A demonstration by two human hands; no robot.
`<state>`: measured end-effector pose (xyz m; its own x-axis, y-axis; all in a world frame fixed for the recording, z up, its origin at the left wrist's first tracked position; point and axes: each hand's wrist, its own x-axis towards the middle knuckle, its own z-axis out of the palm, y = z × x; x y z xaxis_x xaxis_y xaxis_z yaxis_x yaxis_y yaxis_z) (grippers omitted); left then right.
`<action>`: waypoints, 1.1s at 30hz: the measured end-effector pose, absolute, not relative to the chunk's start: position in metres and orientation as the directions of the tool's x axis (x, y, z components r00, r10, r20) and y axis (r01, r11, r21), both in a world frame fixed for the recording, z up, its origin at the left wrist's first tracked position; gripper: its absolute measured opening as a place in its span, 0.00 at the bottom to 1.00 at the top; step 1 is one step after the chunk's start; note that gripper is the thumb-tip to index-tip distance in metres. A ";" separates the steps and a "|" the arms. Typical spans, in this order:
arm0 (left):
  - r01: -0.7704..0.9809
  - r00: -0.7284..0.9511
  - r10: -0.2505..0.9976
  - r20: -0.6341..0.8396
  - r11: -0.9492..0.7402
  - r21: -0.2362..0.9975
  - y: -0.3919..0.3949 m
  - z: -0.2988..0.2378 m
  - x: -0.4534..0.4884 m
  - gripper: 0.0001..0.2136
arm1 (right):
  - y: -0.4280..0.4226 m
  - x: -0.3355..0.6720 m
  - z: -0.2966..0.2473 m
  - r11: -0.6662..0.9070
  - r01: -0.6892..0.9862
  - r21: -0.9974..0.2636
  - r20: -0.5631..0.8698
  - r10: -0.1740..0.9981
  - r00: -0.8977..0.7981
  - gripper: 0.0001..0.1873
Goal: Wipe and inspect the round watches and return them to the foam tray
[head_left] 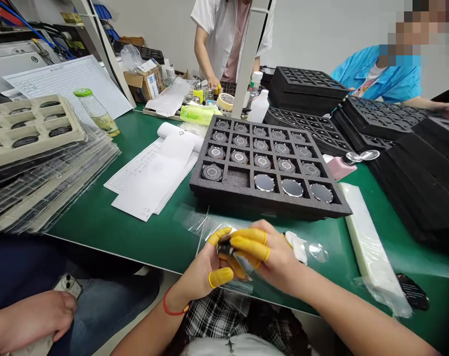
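In front of the black foam tray (243,196), the left hand (203,269) holds a dark, partly hidden watch piece (225,246); the right hand (274,254), yellow-covered fingers bent, grips it too. Paper sheets (156,180) lie left of the tray, a pink bottle (339,168) right.

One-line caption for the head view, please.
Left hand and right hand, wearing yellow finger cots, handle a small dark piece beside a black foam tray.
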<state>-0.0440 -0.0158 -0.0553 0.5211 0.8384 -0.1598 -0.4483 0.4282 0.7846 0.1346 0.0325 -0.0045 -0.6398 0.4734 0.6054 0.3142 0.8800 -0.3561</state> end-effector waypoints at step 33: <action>0.204 0.533 0.826 -0.183 0.085 0.975 -0.059 -0.024 0.015 0.14 | -0.046 0.179 -0.027 0.862 0.227 -0.454 0.542 0.469 -0.698 0.24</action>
<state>0.0155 -0.0589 -0.0238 0.5327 0.8262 -0.1835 0.2037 0.0852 0.9753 0.1789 -0.0462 -0.0268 -0.6979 0.4686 0.5417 0.2266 0.8619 -0.4537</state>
